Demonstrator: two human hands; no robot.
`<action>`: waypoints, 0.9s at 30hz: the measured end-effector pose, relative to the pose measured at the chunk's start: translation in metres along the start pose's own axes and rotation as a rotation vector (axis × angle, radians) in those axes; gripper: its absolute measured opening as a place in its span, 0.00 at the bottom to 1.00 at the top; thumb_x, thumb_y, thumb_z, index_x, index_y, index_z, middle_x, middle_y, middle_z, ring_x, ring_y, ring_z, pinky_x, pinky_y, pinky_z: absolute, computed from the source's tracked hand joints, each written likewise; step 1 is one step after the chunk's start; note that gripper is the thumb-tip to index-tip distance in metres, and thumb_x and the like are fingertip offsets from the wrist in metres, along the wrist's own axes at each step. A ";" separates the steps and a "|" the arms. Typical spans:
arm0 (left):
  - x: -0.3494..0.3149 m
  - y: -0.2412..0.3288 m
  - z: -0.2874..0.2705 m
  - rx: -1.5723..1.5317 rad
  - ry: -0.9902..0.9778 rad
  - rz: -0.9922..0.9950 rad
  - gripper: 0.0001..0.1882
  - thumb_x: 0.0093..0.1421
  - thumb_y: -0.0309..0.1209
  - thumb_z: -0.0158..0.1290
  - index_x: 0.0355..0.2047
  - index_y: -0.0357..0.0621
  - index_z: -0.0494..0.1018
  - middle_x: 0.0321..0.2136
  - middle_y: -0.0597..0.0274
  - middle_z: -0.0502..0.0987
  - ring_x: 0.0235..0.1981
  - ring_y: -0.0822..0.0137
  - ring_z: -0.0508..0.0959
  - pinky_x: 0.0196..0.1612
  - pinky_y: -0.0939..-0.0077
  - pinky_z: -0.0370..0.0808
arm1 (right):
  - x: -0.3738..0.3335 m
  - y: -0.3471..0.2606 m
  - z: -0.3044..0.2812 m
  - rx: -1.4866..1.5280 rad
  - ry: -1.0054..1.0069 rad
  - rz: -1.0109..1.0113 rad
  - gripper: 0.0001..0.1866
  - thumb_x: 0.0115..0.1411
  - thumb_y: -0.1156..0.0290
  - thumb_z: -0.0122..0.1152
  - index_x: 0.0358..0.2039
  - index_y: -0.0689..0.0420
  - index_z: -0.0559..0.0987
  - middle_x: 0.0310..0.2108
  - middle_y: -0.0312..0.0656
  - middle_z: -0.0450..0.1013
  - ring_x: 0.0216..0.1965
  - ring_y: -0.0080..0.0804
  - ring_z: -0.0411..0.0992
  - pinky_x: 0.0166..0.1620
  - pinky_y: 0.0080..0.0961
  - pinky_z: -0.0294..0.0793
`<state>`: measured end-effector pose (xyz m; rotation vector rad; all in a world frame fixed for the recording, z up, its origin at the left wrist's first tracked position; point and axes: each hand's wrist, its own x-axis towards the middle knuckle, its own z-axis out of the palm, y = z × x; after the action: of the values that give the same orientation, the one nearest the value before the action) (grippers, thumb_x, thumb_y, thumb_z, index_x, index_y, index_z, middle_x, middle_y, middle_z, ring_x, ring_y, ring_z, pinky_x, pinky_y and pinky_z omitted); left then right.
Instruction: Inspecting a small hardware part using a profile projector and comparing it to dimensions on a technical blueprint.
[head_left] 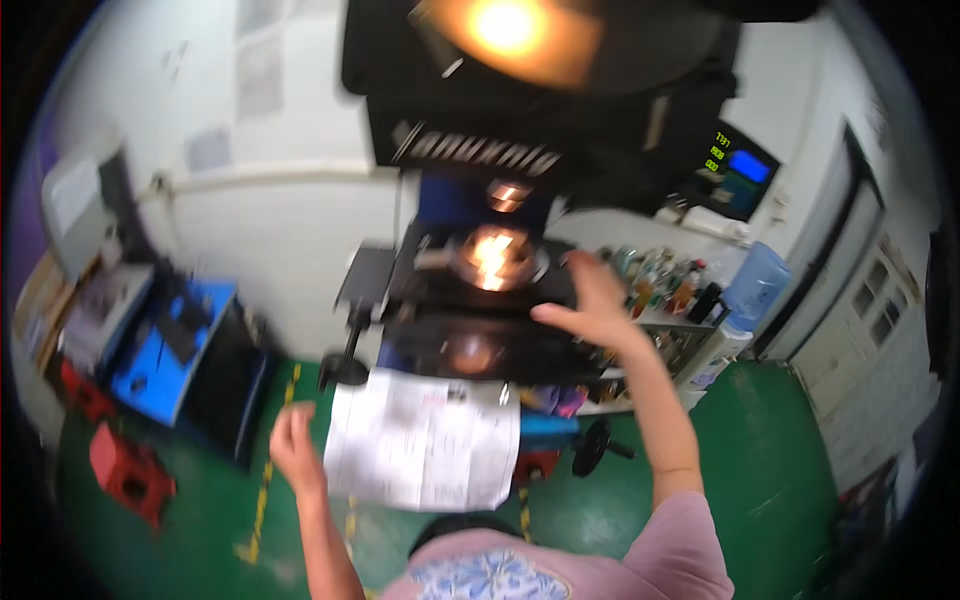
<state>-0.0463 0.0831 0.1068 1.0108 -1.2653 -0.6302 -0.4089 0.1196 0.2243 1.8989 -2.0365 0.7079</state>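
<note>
Blk stage (455,302) sits just L of R fingers (555,317).

Black machine (560,130), white printed sheet (425,440), green floor (760,480)

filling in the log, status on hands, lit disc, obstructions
Right hand spread beside lit disc, contact unclear. Left hand loosely curled, near white paper. Disc brightly lit, black machine head above.

White lettering (480,150), one slanted word, runs across the front of the black machine head (570,112). Three rows of yellow-green digits (716,151) glow on the dark display unit (742,172) at right. Print on the white paper sheet (425,440), with a small reddish mark near its top, is too blurred to read.
</note>
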 end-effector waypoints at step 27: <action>0.011 0.031 0.054 0.602 0.186 0.050 0.24 0.28 0.44 0.59 0.20 0.39 0.66 0.12 0.64 0.63 0.14 0.65 0.64 0.18 0.74 0.61 | -0.136 0.039 -0.037 0.208 0.087 0.350 0.38 0.41 0.54 0.58 0.49 0.59 0.56 0.51 0.53 0.46 0.53 0.48 0.43 0.53 0.37 0.40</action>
<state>-0.1006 0.0737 0.1384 1.4857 -1.3366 -0.0996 -0.4378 0.2556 0.1798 1.5885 -2.3430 1.1043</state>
